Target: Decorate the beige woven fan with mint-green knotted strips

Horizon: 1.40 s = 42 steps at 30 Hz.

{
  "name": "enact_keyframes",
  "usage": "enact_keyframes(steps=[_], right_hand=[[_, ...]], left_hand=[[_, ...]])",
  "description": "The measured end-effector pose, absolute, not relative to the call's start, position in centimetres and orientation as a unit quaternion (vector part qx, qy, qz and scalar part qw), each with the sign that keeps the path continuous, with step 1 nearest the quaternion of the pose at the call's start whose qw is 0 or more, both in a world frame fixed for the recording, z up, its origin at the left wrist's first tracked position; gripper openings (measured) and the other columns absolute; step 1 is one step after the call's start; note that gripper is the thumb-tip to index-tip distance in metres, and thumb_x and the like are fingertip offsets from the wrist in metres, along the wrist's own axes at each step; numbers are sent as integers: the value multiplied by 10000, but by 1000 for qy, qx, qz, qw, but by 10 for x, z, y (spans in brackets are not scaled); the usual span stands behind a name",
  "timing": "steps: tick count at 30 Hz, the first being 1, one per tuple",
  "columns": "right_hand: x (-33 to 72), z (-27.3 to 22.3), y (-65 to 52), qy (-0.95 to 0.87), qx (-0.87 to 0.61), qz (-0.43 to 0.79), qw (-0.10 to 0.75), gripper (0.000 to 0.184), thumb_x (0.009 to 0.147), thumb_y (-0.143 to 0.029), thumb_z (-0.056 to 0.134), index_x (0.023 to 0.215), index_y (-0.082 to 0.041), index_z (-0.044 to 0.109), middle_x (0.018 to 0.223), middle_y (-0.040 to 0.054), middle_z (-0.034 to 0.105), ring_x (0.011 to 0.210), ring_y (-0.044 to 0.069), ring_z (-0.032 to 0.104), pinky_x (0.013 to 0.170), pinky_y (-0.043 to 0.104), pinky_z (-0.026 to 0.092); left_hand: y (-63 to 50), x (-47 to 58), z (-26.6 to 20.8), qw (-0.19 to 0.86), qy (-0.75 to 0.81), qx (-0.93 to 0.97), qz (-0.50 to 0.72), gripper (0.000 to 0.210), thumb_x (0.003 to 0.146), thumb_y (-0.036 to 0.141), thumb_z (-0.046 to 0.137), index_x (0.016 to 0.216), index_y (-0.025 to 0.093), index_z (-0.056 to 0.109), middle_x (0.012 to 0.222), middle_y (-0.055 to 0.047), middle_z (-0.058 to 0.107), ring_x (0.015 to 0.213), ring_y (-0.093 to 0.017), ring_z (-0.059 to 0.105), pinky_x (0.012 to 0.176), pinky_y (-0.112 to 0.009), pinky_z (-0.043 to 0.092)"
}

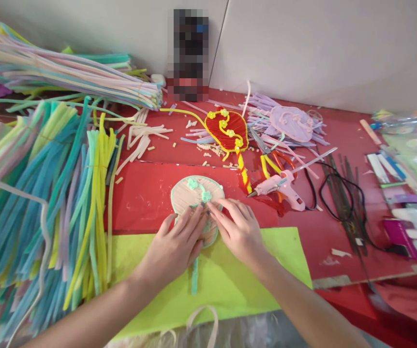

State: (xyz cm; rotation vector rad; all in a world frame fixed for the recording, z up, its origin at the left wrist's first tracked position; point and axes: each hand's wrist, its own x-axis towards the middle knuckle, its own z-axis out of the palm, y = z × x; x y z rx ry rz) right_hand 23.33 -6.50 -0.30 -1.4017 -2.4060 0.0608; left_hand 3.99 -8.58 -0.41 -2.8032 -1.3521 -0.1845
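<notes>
A round fan made of peach pipe cleaners [183, 194], edged in mint green, lies on the work surface in front of me. Mint flowers [206, 195] on a curled strand decorate its face, and its green handle [194, 278] points toward me. Across the fan's left and lower part lie the fingers of my left hand [174, 246], pressing near the middle. My right hand [243, 229] reaches in from the right, fingers bent, with its fingertips on the fan beside the lower flower. Both sets of fingertips almost meet there; what lies directly beneath them is hidden.
Bundles of pastel pipe cleaners [59, 193] fill the left side. Beyond the fan are a red and yellow fan [226, 130], a lilac fan [291, 123] and yellow-handled pliers [268, 162]. A pink glue gun [281, 187] with a black cord lies right. A lime sheet [252, 285] is underneath.
</notes>
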Motion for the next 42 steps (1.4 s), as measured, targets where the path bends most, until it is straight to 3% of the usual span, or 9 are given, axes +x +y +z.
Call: enact_keyframes(steps=[11,16,20,23,25,27,32,42], right_hand=[[233,-2,-65,-845,-500,40,185,335,885,-176,540,1213,-215,591,1121,81,648,1023,212,566,901,367,437],[245,15,-67,-811,-528,36,248,157,867,-179,572,991,-223,658,990,54,680,940,194,603,876,354,450],[297,37,-59,-733,-604,-15,311,102,847,-234,608,929,-222,667,933,54,669,902,194,612,878,361,462],[350,36,-52,-690,-672,-41,268,237,831,-347,617,1014,-207,672,1009,87,645,912,217,604,870,372,462],[380,25,-48,-685,-694,-14,224,372,807,-420,626,1092,-182,649,979,93,647,755,190,598,762,348,483],[400,10,-45,-684,-703,8,197,421,784,-483,624,1035,-148,668,904,94,650,688,180,577,693,330,479],[407,-8,-45,-671,-718,10,184,418,815,-497,564,958,-121,677,793,87,628,633,171,532,633,312,443],[409,15,-66,-634,-740,-29,222,353,816,-481,551,911,-162,668,741,53,589,623,167,544,624,296,430]], left_hand=[[-86,40,-4,12,-434,-899,-56,473,951,337,343,1403,209,397,1479,-33,363,1280,-233,419,953,-390,378],[-85,40,-3,5,-436,-898,-62,454,948,317,353,1379,199,434,1472,-32,378,1272,-230,428,946,-392,386],[-86,40,-3,6,-436,-898,-63,447,954,319,347,1377,205,437,1472,-28,378,1283,-228,415,961,-405,377],[-87,40,-5,4,-433,-899,-64,441,955,311,345,1373,207,441,1475,-28,372,1286,-233,412,967,-413,373],[-88,39,-6,2,-433,-899,-65,444,955,307,344,1378,207,432,1474,-31,373,1285,-238,414,967,-420,374],[-88,39,-7,0,-433,-899,-65,449,955,308,342,1383,203,424,1474,-37,373,1286,-242,414,967,-425,373],[-89,38,-7,6,-432,-899,-74,444,950,297,354,1377,205,434,1473,-41,377,1284,-244,418,959,-421,382],[-88,39,-4,12,-430,-899,-85,438,944,295,368,1362,201,457,1448,-66,417,1260,-244,448,955,-410,395]])
